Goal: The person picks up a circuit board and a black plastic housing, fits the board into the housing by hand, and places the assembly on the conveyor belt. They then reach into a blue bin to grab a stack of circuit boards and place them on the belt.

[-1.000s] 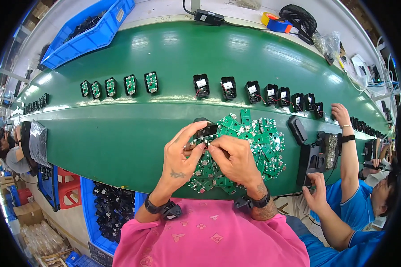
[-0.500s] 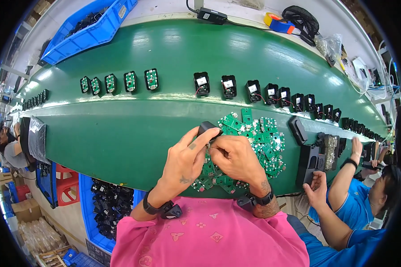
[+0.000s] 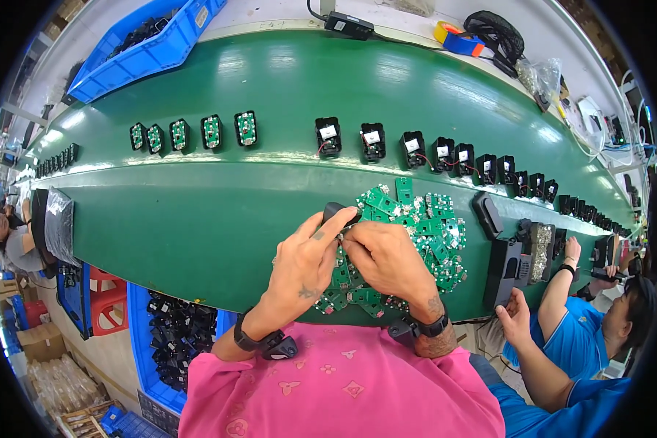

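Observation:
My left hand [image 3: 305,263] grips a small black plastic casing [image 3: 336,212], its fingers closed round the sides. Close against it, my right hand [image 3: 387,261] is bent with the fingertips pinched at the casing's near side. Whatever those fingertips hold is hidden by the knuckles. Beneath and to the right of my hands lies a heap of green circuit boards [image 3: 434,228] on the green bench. Beyond my hands stands a row of black casings, some with green boards inside [image 3: 211,131], others showing a white part and red wires [image 3: 372,141].
A blue crate [image 3: 135,62] of black parts stands far left; another blue bin [image 3: 179,343] sits low left. To the right are a black box-shaped device [image 3: 505,274] and a co-worker in a blue shirt [image 3: 573,328], arms over the bench edge. Tape [image 3: 458,38] lies at the back.
The row of casings has slid slightly left. The co-worker's far hand has drawn back a little from the row and lower. My hands have barely shifted.

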Demonstrator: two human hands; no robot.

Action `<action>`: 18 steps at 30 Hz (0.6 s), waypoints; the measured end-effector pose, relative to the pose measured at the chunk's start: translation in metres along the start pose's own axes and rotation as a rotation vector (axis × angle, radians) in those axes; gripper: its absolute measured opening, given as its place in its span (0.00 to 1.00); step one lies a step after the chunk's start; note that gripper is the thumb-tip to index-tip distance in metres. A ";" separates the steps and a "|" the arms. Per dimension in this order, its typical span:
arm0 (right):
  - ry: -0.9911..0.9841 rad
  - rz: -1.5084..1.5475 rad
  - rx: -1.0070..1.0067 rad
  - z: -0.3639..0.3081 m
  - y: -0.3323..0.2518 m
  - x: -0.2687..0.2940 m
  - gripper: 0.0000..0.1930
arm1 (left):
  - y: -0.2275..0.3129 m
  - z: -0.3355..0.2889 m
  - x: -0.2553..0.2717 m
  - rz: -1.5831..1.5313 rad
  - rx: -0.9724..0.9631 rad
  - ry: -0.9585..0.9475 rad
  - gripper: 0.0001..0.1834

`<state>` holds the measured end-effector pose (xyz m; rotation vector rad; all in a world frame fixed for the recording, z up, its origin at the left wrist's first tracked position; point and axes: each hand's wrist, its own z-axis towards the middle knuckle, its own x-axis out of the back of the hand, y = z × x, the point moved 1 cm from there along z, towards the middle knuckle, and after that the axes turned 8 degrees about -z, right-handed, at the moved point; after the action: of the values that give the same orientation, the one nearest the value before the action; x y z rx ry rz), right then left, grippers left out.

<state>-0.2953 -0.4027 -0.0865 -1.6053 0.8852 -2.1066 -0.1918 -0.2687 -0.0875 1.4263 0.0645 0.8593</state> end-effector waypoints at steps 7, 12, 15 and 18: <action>-0.055 -0.007 -0.018 -0.003 0.012 -0.003 0.06 | -0.010 -0.004 -0.013 0.090 -0.035 0.017 0.27; -0.035 -0.047 -0.044 -0.004 0.004 -0.005 0.06 | -0.004 -0.006 -0.016 0.174 0.005 0.027 0.28; -0.047 -0.178 -0.090 -0.005 0.000 -0.011 0.05 | -0.010 -0.008 -0.020 0.216 0.003 0.040 0.29; -0.032 -0.211 -0.098 -0.007 0.004 -0.018 0.05 | -0.011 -0.006 -0.021 0.220 0.010 0.033 0.29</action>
<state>-0.2972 -0.3930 -0.1033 -1.8504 0.8531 -2.2000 -0.2050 -0.2743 -0.1074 1.4457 -0.0642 1.0644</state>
